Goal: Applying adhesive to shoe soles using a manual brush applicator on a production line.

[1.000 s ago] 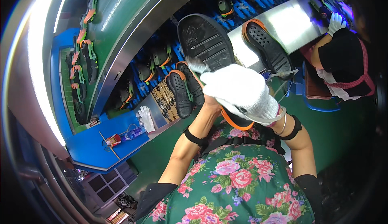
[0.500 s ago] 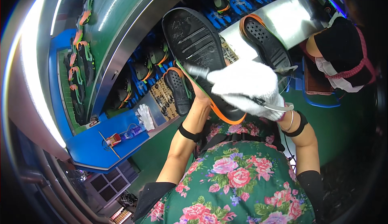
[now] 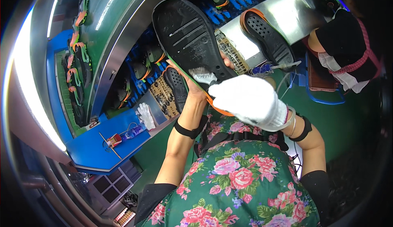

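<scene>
1 black sole [image 3: 186, 34] is held up between body and desk [image 3: 294, 16], wide end pointing away. It's gripped by the left hand [image 3: 195, 88], fingers [image 3: 227, 60] curled round the right edge. The brush [image 3: 204, 77] is pinched by the right hand [image 3: 247, 100]; individual fingers can't be told under the white glove. Bristles are set over the inner face, nearer the narrow end. For a good pass, the sole should be braced firmly, bristles laid flat, light even strokes run to the rim, the orange edge avoided.
</scene>
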The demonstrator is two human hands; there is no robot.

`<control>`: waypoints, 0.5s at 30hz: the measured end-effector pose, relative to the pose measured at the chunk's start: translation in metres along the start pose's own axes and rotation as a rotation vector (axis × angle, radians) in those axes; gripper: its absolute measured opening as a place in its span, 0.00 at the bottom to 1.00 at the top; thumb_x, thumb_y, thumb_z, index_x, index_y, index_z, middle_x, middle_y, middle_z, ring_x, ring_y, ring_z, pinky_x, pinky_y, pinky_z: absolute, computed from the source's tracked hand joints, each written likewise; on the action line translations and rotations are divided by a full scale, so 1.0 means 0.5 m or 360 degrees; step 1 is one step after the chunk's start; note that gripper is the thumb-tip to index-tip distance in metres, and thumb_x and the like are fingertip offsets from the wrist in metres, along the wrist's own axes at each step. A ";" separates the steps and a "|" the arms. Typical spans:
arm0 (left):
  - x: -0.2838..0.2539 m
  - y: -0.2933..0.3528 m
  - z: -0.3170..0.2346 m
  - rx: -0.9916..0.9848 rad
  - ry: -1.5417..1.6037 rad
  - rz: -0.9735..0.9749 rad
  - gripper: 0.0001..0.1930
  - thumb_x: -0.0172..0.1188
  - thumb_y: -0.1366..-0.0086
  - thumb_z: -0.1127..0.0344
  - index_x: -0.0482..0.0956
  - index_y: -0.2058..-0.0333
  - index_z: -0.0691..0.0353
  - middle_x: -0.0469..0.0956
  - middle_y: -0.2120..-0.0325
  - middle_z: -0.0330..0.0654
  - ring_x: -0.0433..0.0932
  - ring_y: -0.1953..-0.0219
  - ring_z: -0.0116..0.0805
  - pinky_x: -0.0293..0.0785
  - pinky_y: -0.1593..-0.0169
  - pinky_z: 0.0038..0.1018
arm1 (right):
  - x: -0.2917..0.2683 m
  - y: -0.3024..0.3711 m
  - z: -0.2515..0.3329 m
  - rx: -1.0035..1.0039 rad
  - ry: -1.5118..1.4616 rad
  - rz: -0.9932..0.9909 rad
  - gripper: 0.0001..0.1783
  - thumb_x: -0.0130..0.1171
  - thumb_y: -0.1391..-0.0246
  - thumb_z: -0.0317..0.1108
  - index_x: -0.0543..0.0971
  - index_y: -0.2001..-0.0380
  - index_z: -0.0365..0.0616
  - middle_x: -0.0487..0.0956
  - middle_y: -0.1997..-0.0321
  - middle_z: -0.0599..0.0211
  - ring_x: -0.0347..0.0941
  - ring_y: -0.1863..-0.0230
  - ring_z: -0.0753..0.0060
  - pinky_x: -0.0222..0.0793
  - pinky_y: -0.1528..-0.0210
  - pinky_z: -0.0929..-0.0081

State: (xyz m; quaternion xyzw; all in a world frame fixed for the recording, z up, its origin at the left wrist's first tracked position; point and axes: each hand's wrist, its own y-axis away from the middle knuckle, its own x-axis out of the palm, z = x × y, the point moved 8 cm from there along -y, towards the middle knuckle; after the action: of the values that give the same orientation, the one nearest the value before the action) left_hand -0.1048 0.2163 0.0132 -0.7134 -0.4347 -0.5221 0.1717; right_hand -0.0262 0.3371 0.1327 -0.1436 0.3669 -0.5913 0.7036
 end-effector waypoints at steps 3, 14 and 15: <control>0.016 -0.009 -0.014 0.0104 0.0109 0.0310 0.68 0.38 0.57 0.02 0.75 0.44 0.68 0.79 0.56 0.54 0.80 0.51 0.53 0.80 0.48 0.49 | -0.009 -0.001 0.005 -0.0004 -0.0153 -0.0033 0.17 0.75 0.53 0.25 0.89 0.57 0.46 0.89 0.54 0.60 0.86 0.56 0.60 0.81 0.53 0.66; -0.003 -0.018 -0.045 0.0116 -0.0112 0.0265 0.64 0.50 0.57 0.05 0.74 0.48 0.70 0.79 0.60 0.53 0.78 0.50 0.52 0.77 0.40 0.45 | -0.019 0.019 -0.005 0.0112 -0.0216 -0.0059 0.18 0.73 0.50 0.28 0.88 0.54 0.45 0.88 0.53 0.63 0.85 0.56 0.60 0.81 0.54 0.65; 0.010 -0.018 -0.046 0.0126 -0.0139 0.0353 0.64 0.50 0.56 0.06 0.73 0.48 0.71 0.79 0.59 0.53 0.78 0.50 0.52 0.77 0.40 0.46 | -0.031 0.020 -0.018 0.0196 -0.0331 -0.0105 0.17 0.74 0.51 0.29 0.89 0.55 0.45 0.89 0.53 0.63 0.85 0.57 0.61 0.81 0.55 0.66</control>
State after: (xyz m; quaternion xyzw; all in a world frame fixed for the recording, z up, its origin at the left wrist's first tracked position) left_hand -0.1253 0.2073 0.0248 -0.7719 -0.3805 -0.4507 0.2373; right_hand -0.0255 0.3563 0.1256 -0.1726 0.2502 -0.6173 0.7256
